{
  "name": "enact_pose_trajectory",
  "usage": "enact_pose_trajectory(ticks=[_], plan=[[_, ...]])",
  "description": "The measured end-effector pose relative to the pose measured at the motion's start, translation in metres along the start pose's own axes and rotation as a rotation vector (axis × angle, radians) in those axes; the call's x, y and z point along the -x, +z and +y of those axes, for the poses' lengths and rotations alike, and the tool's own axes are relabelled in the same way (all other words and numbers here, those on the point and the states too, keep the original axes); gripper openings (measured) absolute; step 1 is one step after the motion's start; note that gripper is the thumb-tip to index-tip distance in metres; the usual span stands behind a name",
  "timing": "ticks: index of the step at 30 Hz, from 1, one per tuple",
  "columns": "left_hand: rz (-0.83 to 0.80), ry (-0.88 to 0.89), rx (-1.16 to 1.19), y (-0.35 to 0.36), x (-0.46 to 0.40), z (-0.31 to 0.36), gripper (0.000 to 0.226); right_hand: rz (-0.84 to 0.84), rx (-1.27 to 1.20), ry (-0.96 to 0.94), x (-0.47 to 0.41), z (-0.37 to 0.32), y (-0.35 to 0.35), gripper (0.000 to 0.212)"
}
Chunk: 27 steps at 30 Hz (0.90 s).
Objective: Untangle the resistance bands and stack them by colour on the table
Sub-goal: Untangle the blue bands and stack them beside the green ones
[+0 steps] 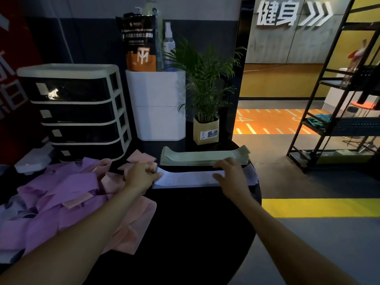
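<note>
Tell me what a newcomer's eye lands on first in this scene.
First, the two hands at the middle of the black table: the left hand pinches one end of a pale lavender band while the right hand lies flat on the other. Just behind it sits a neat stack of green bands. At left sprawls a tangled heap of purple and pink bands.

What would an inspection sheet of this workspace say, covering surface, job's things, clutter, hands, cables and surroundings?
Surface: round black table.
Job's things: green band stack at the far edge; pale lilac band laid flat before it; tangled purple and pink bands at left.
Clutter: drawer unit, white box, potted plant.
Hands: left hand pinches the lilac band's left end; right hand lies flat on its right part.
Cables: nothing seen.
Surroundings: black shelf rack, yellow floor stripe.
</note>
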<state>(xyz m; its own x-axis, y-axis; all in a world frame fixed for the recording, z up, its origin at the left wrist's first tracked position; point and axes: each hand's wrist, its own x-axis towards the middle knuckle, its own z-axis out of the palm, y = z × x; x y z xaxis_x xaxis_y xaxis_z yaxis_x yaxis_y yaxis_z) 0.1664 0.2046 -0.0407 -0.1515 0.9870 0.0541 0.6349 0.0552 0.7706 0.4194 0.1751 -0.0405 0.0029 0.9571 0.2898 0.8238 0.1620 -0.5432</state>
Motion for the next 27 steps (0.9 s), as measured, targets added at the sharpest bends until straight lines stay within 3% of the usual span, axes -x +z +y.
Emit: enact_pose_trajectory(ticks=[5,13,17,21,27], plan=[[0.005,0.016,0.070,-0.001,-0.001,-0.004,0.015,-0.067,0.008,-0.159,0.010,-0.024,0.038,0.031],[0.065,0.133,0.272,-0.001,0.004,-0.012,0.018,-0.012,0.045,-0.148,0.016,-0.022,0.052,0.026],[0.054,0.211,0.336,0.000,0.014,-0.022,0.032,0.001,0.063,-0.156,0.017,-0.021,0.054,0.026],[0.019,0.266,0.293,0.007,0.023,-0.035,0.041,0.010,0.073,-0.161,0.017,-0.021,0.055,0.026],[0.114,0.263,0.220,0.016,0.024,-0.040,0.032,0.019,0.108,-0.172,0.017,-0.021,0.056,0.026]])
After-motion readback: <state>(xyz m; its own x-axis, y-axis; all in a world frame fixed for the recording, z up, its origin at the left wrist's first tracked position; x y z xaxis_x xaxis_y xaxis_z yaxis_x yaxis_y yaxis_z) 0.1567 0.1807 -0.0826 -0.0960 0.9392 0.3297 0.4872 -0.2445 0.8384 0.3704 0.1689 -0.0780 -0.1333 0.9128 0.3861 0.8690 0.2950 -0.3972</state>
